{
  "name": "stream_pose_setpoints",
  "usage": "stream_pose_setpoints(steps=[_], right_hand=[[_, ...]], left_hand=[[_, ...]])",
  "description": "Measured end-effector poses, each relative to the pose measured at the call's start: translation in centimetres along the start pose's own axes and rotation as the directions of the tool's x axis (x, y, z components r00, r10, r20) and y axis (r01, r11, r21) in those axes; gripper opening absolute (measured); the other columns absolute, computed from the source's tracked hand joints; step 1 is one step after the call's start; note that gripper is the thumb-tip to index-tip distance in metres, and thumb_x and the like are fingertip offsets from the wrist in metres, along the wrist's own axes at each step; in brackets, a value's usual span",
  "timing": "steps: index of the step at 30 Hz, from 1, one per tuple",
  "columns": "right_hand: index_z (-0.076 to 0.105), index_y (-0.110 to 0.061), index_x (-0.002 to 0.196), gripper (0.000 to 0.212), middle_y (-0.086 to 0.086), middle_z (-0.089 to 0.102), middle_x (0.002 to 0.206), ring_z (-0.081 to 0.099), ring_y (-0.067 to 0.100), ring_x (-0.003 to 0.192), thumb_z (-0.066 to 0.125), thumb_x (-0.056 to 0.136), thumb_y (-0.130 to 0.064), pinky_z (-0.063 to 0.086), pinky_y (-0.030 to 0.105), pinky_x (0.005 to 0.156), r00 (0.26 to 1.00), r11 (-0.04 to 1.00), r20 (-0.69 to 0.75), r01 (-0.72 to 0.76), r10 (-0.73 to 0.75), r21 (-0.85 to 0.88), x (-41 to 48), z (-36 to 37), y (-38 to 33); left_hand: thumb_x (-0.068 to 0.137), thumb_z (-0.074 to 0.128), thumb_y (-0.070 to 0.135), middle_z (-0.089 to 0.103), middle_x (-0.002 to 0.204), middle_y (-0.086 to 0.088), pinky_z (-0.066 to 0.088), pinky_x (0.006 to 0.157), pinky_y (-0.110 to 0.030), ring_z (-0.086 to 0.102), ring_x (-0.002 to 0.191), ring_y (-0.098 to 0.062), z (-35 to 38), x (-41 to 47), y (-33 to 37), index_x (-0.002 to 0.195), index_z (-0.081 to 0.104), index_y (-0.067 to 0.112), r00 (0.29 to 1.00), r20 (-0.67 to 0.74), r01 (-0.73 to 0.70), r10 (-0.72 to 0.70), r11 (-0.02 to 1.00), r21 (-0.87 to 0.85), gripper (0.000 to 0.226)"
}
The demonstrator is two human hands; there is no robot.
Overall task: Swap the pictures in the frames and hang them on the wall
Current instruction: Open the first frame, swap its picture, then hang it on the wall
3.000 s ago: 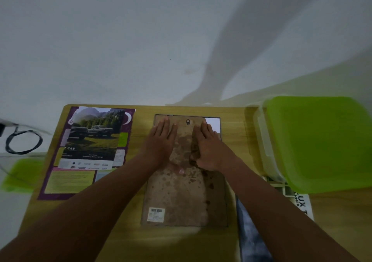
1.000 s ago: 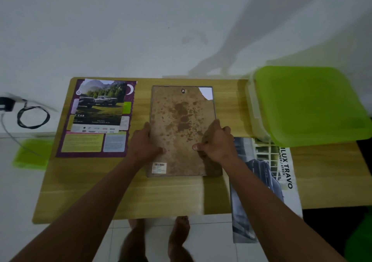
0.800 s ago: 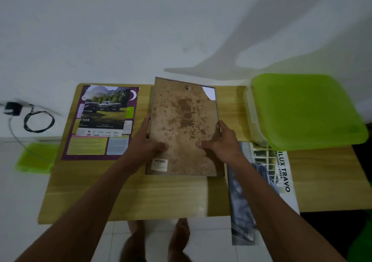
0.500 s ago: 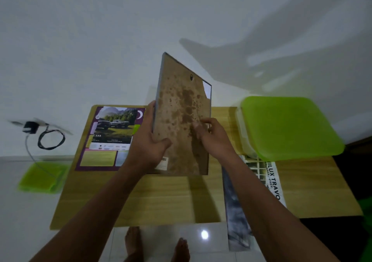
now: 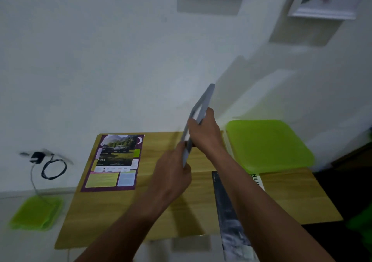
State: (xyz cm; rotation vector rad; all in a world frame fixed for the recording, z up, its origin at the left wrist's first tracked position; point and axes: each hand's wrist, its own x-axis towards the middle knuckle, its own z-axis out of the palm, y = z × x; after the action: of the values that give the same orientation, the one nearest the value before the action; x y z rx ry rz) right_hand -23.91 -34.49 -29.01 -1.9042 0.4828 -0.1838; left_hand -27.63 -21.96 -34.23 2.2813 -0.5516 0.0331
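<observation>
Frame (image 5: 204, 100) tilts edge-on above the counter (image 5: 112, 211), clear of its top: my left hand (image 5: 171, 173) has its fingers clenched round the lower end, my right hand (image 5: 203, 133) grasps it higher up. A truck poster (image 5: 118, 161) lies flat on the counter's left part, a green-lidded box (image 5: 267, 145) on its right end.

- A wooden table (image 5: 165, 211).
- A purple car poster (image 5: 116, 161) lies flat on the left.
- A green box (image 5: 267, 145) sits at the right back.
- A dark picture (image 5: 227, 211) by the box hangs over the front edge.
</observation>
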Motion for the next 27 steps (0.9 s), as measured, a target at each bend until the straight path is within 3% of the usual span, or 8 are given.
stream_pose_setpoints(steps=[4,6,9,12,14,18,22,27], right_hand=[[0.003,-0.028,0.155,0.073,-0.004,0.056,0.079,0.062,0.024,0.067,0.045,0.097,-0.015,0.052,0.037,0.059,0.994,0.997,-0.070,0.082,-0.083,-0.013,-1.1,-1.1,-0.6],[-0.009,-0.031,0.156,0.082,-0.018,0.049,0.082,0.062,0.023,0.070,0.044,0.097,-0.011,0.053,0.038,0.064,0.987,0.989,-0.063,0.147,-0.148,-0.017,-1.7,-1.6,-1.2],[-0.007,-0.036,0.155,0.083,-0.021,0.052,0.105,0.063,0.016,0.086,0.044,0.097,-0.008,0.053,0.040,0.077,0.972,0.971,-0.044,0.235,-0.233,0.046,-2.0,-2.5,-2.3],[0.004,-0.044,0.154,0.080,-0.003,0.058,0.133,0.065,0.016,0.106,0.046,0.098,-0.005,0.056,0.040,0.089,0.961,0.944,-0.003,0.273,-0.277,0.184,-1.9,-3.4,-3.7],[0.013,-0.044,0.154,0.082,0.003,0.063,0.129,0.066,0.016,0.109,0.047,0.097,0.003,0.056,0.040,0.092,0.952,0.919,0.008,0.293,-0.306,0.265,-1.7,-3.7,-5.0],[0.024,-0.043,0.152,0.085,0.010,0.070,0.119,0.066,0.028,0.111,0.048,0.092,0.012,0.052,0.048,0.096,0.933,0.860,0.017,0.324,-0.360,0.394,-0.8,-3.5,-8.3],[0.024,-0.047,0.148,0.081,0.014,0.069,0.120,0.065,0.034,0.110,0.047,0.095,0.010,0.053,0.049,0.090,0.895,0.818,0.077,0.363,-0.439,0.445,0.1,-2.6,-11.8],[0.028,-0.051,0.144,0.082,0.013,0.067,0.120,0.067,0.029,0.107,0.051,0.094,0.009,0.056,0.049,0.085,0.851,0.790,0.085,0.437,-0.518,0.430,1.8,-0.2,-17.6]], left_hand=[[0.084,0.064,0.046,0.059,0.125,0.015,0.048,0.088,-0.025,0.056,0.110,-0.005,0.1,-0.6,0.2,0.137,0.046,0.030,0.999,0.014,-0.034,0.035,0.997,-0.065,0.058],[0.087,0.055,0.058,0.060,0.126,0.017,0.048,0.090,-0.024,0.056,0.109,0.002,-0.9,-0.1,-0.3,0.135,0.049,0.034,1.000,0.018,0.008,-0.005,0.988,-0.154,0.054],[0.096,0.051,0.042,0.060,0.125,0.011,0.047,0.090,-0.027,0.057,0.111,-0.006,-4.0,1.8,-1.7,0.131,0.050,0.035,0.993,-0.107,0.036,-0.057,0.981,-0.192,0.036],[0.097,0.054,0.023,0.050,0.134,0.006,0.039,0.106,-0.040,0.046,0.124,-0.016,-8.4,4.6,-2.9,0.144,0.037,0.032,0.966,-0.241,0.066,-0.095,0.990,-0.128,0.051],[0.097,0.054,0.018,0.048,0.138,0.005,0.042,0.105,-0.042,0.048,0.124,-0.018,-11.8,6.4,-3.4,0.148,0.029,0.036,0.965,-0.200,0.117,-0.168,0.963,-0.243,0.060],[0.093,0.056,0.007,0.062,0.123,0.002,0.056,0.078,-0.035,0.065,0.100,-0.015,-18.8,8.8,-4.4,0.147,0.026,0.047,0.984,-0.065,0.120,-0.164,0.893,-0.434,0.074],[0.091,0.055,-0.004,0.065,0.111,-0.009,0.056,0.085,-0.038,0.065,0.102,-0.022,-25.1,9.7,-4.9,0.143,0.030,0.052,0.999,0.026,0.047,-0.039,0.855,-0.516,0.081],[0.090,0.058,-0.004,0.062,0.112,-0.012,0.057,0.086,-0.043,0.067,0.094,-0.022,-31.6,11.5,-5.0,0.142,0.027,0.057,0.994,-0.088,-0.098,0.064,0.875,-0.475,0.086]])
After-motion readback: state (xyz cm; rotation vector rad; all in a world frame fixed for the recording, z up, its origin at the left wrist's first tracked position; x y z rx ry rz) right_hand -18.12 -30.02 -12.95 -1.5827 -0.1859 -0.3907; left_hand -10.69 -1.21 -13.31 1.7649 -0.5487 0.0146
